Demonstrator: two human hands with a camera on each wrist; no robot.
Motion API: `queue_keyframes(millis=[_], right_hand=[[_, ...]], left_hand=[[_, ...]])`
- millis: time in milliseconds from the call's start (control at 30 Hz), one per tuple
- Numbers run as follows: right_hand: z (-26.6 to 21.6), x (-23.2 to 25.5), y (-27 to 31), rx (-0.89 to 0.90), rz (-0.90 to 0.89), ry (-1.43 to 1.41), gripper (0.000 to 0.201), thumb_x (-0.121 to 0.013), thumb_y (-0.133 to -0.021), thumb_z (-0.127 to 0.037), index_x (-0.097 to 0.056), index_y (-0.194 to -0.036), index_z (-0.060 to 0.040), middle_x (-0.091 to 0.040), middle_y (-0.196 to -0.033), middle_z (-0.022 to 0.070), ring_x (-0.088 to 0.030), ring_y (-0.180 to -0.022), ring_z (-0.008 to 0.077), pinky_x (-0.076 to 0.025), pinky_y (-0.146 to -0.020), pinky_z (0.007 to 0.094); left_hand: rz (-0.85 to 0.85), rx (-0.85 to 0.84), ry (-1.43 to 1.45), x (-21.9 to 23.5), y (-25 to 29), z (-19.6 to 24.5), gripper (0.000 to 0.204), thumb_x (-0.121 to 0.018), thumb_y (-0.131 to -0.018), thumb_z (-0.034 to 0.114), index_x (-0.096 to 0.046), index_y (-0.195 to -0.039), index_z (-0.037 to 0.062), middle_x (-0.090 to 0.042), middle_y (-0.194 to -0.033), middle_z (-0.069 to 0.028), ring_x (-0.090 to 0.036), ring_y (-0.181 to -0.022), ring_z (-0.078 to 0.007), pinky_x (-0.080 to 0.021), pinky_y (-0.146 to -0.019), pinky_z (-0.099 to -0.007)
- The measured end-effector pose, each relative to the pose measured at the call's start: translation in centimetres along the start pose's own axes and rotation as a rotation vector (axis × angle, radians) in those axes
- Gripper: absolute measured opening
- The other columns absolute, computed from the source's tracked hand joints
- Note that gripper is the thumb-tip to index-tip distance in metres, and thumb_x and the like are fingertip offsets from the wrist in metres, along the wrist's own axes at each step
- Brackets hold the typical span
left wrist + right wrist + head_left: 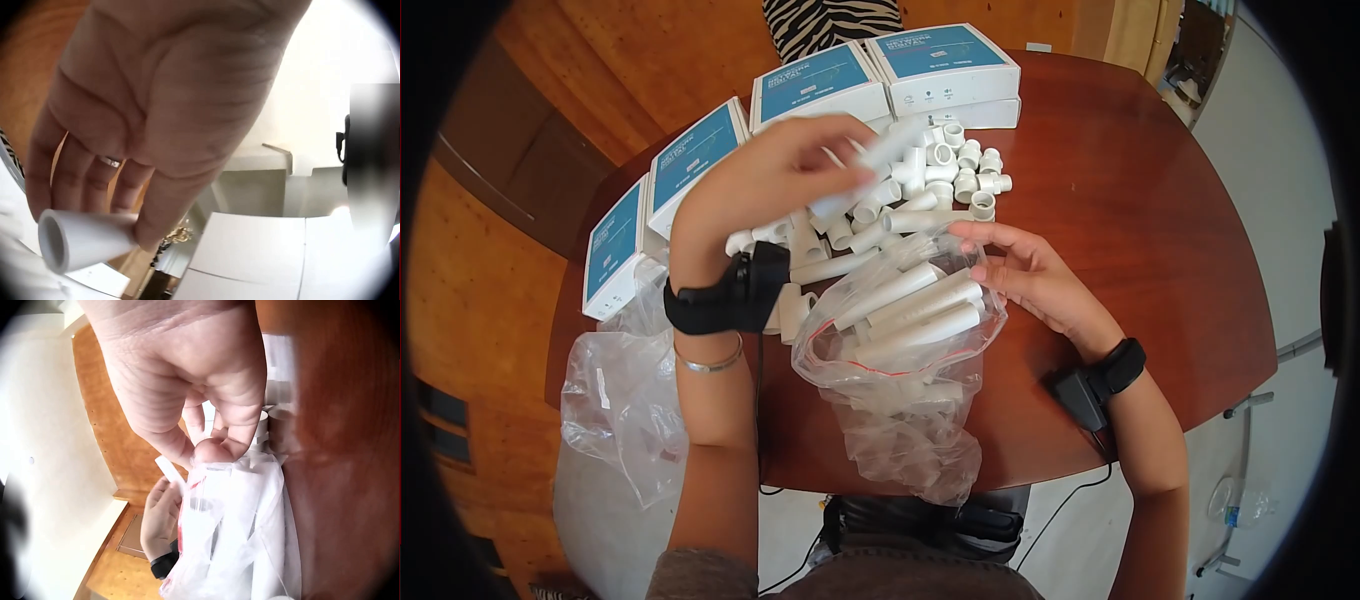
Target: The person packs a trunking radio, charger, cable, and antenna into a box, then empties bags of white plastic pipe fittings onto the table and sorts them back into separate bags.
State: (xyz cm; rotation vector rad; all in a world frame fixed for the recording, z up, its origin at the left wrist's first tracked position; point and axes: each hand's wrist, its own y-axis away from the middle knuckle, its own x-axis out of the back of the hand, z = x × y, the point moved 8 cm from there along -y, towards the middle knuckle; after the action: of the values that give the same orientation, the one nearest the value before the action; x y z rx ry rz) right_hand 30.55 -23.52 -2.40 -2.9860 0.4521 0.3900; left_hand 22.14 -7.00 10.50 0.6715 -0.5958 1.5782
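On my head feed, the left hand (785,170) is raised, its thumb and fingers closed round a white tube (892,148), which they hold crosswise; the left wrist view shows the tube's open end sticking out beyond the fingertips. I have the right hand (1040,285) lower, thumb and fingers pinching the rim of a clear plastic bag (910,400) with a red line along its mouth. The bag lies just past those fingertips, on the side towards the left arm, and its crumpled lower part stretches back towards the wearer, to the table's near edge. Inside, close to the pinching fingers, I make out several white pipes (925,305) side by side; what lies deeper in the folds I cannot tell. Beyond the right fingertips and below the raised left fingers, a heap of white fittings (940,170) spreads over the brown table (1120,190). Farther out past the left fingers stand blue-and-white boxes (820,85), and behind the left hand, beside its forearm, a second plastic bag (625,395) hangs at the table's edge.
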Motion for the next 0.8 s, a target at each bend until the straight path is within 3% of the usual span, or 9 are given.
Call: queue_keyframes(millis=[33, 100, 333, 400, 433, 633, 700, 767, 800], right_hand=[[0.2, 0.1, 0.0, -0.001, 0.000, 0.000, 0.044, -0.064, -0.089, -0.010, -0.051, -0.131, -0.0049, -0.058, -0.105, -0.0005, -0.054, -0.078, 0.0034, -0.044, -0.060, 0.0194], [0.7, 0.5, -0.1, -0.022, 0.009, -0.035, 0.045, -0.060, -0.087, -0.001, -0.051, -0.131, -0.0051, -0.058, -0.108, 0.0011, -0.056, -0.080, 0.0049, -0.045, -0.061, 0.0193], [0.0, 0.1, 0.0, -0.017, 0.016, -0.007, 0.057, -0.049, -0.078, 0.013, -0.050, -0.132, -0.0052, -0.058, -0.110, 0.0027, -0.058, -0.083, 0.0079, -0.046, -0.063, 0.0188], [0.2, 0.1, 0.1, -0.019, -0.044, -0.017, 0.054, -0.061, -0.081, 0.004, -0.047, -0.133, -0.0011, -0.055, -0.125, 0.0068, -0.057, -0.096, 0.0093, -0.050, -0.082, 0.0236], [0.1, 0.2, 0.2, -0.018, -0.045, -0.017, 0.054, -0.061, -0.081, 0.004, -0.047, -0.133, -0.0011, -0.055, -0.125, 0.0068, -0.057, -0.096, 0.0093, -0.050, -0.082, 0.0236], [0.4, -0.2, 0.2, -0.121, -0.028, -0.045, 0.051, -0.063, -0.087, -0.006, -0.045, -0.134, -0.0011, -0.054, -0.124, 0.0059, -0.057, -0.097, 0.0096, -0.048, -0.084, 0.0232], [-0.1, -0.3, 0.1, -0.032, -0.015, -0.016, 0.050, -0.066, -0.086, -0.010, -0.048, -0.133, -0.0057, -0.055, -0.117, 0.0035, -0.051, -0.077, 0.0028, -0.043, -0.064, 0.0185], [-0.1, -0.5, 0.1, 0.004, -0.041, 0.024, 0.051, -0.067, -0.086, -0.012, -0.049, -0.133, -0.0057, -0.055, -0.118, 0.0036, -0.051, -0.077, 0.0026, -0.044, -0.064, 0.0187], [-0.4, -0.6, 0.1, 0.041, -0.065, 0.065, 0.051, -0.068, -0.086, -0.013, -0.049, -0.133, -0.0057, -0.055, -0.118, 0.0036, -0.051, -0.076, 0.0024, -0.044, -0.065, 0.0188]], left_hand=[[0.000, 0.001, 0.001, -0.7, 0.1, 0.7, 0.032, -0.065, -0.087, 0.020, -0.059, -0.113, 0.0016, -0.064, -0.094, -0.0055, -0.061, -0.083, -0.0132, -0.049, -0.075, -0.0263], [-0.304, -0.242, -0.010, -4.9, 0.6, 3.9, 0.029, -0.062, -0.089, 0.019, -0.059, -0.113, 0.0018, -0.065, -0.093, -0.0048, -0.060, -0.081, -0.0119, -0.049, -0.073, -0.0260], [-0.401, -0.197, -0.307, -10.2, 0.7, 3.2, 0.037, -0.064, -0.084, 0.030, -0.063, -0.107, 0.0017, -0.067, -0.087, -0.0134, -0.065, -0.074, -0.0238, -0.051, -0.067, -0.0319], [-0.422, -0.190, -0.265, -9.7, 0.7, 2.8, 0.037, -0.065, -0.084, 0.030, -0.063, -0.108, 0.0021, -0.067, -0.089, -0.0132, -0.065, -0.074, -0.0235, -0.051, -0.066, -0.0320], [-0.442, -0.184, -0.223, -9.5, 0.8, 2.6, 0.037, -0.067, -0.083, 0.029, -0.063, -0.108, 0.0024, -0.068, -0.090, -0.0131, -0.065, -0.073, -0.0231, -0.051, -0.066, -0.0322], [-0.240, -0.049, -0.272, -6.1, 1.2, 1.5, 0.037, -0.069, -0.081, 0.025, -0.062, -0.110, 0.0041, -0.068, -0.089, -0.0096, -0.064, -0.071, -0.0197, -0.050, -0.062, -0.0308], [-0.207, 0.034, -0.228, -4.7, 0.6, 0.9, 0.037, -0.070, -0.080, 0.026, -0.062, -0.110, 0.0048, -0.067, -0.088, -0.0097, -0.063, -0.069, -0.0195, -0.049, -0.062, -0.0303], [-0.172, 0.118, -0.183, -3.2, -0.2, -0.4, 0.038, -0.071, -0.079, 0.026, -0.062, -0.110, 0.0055, -0.066, -0.087, -0.0099, -0.062, -0.067, -0.0193, -0.049, -0.061, -0.0298], [-0.028, 0.119, -0.288, -1.7, -0.9, -1.5, 0.039, -0.071, -0.078, 0.027, -0.063, -0.110, 0.0058, -0.065, -0.089, -0.0106, -0.061, -0.068, -0.0192, -0.048, -0.061, -0.0303]])
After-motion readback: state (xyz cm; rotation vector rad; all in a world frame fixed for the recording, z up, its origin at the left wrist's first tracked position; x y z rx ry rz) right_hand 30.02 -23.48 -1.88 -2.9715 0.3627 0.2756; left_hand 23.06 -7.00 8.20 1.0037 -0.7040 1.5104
